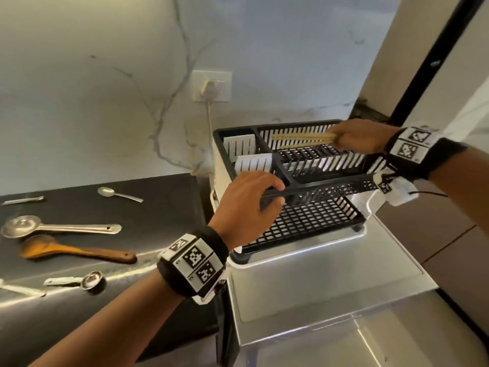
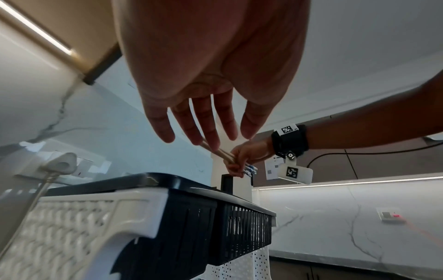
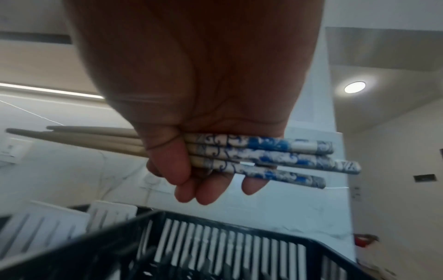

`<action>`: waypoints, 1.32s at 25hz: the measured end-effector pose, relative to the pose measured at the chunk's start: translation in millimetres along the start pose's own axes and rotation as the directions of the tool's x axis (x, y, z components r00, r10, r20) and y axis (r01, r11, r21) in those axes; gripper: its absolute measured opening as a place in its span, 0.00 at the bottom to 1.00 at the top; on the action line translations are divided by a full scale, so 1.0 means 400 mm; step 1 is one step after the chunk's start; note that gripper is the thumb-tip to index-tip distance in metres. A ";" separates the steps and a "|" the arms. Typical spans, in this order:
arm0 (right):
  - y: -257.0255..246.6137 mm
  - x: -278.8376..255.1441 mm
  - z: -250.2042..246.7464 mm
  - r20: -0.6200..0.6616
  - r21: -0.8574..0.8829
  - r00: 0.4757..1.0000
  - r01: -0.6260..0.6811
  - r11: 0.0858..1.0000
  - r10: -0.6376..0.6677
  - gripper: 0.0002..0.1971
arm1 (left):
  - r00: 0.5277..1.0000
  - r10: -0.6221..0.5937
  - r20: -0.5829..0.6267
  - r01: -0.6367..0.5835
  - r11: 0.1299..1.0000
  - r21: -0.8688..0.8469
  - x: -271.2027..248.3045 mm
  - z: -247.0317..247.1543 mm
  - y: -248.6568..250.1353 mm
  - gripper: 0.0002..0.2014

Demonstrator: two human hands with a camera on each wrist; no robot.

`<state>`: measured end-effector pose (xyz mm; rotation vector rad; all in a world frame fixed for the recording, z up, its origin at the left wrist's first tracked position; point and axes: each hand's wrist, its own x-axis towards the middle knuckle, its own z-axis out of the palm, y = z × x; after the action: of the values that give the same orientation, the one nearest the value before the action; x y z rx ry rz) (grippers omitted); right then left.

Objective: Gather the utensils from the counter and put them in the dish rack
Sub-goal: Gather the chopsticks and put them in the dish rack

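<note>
My right hand grips a bundle of wooden chopsticks with blue-and-white patterned ends. It holds them level over the upper tier of the black-and-white dish rack, tips pointing left. My left hand hovers at the rack's front rail with straight, relaxed fingers and holds nothing. On the dark counter to the left lie a small metal spoon, a large metal spoon, a wooden spoon and a small metal scoop with a white handle.
White slotted holders stand in the rack's left compartment. The rack sits on a steel drainboard. A wall socket with a plug and its cord are behind the rack. Another utensil lies at the counter's far left.
</note>
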<state>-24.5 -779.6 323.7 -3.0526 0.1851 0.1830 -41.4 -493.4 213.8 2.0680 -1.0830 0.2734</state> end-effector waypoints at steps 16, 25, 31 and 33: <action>0.149 0.109 0.165 0.502 0.008 0.858 -0.128 0.992 0.107 0.22 | 0.998 -0.070 -0.012 0.071 0.987 0.141 0.051 0.123 -0.061 0.13; 0.151 0.113 0.197 0.400 0.068 0.912 -0.130 0.989 0.092 0.14 | 0.995 -0.098 -0.006 0.098 0.986 0.137 0.059 0.123 -0.068 0.13; 0.152 0.075 0.204 0.328 0.006 0.942 -0.074 0.997 0.068 0.17 | 0.995 -0.097 0.001 0.096 0.986 0.139 0.058 0.120 -0.064 0.13; 0.149 0.075 0.201 0.308 0.075 0.950 -0.084 0.994 0.057 0.17 | 0.996 -0.091 0.002 0.090 0.985 0.146 0.059 0.117 -0.065 0.13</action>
<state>-11.7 -835.2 236.2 -2.8830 0.2723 0.6289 -13.9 -532.6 180.0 2.2437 -0.9967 0.3064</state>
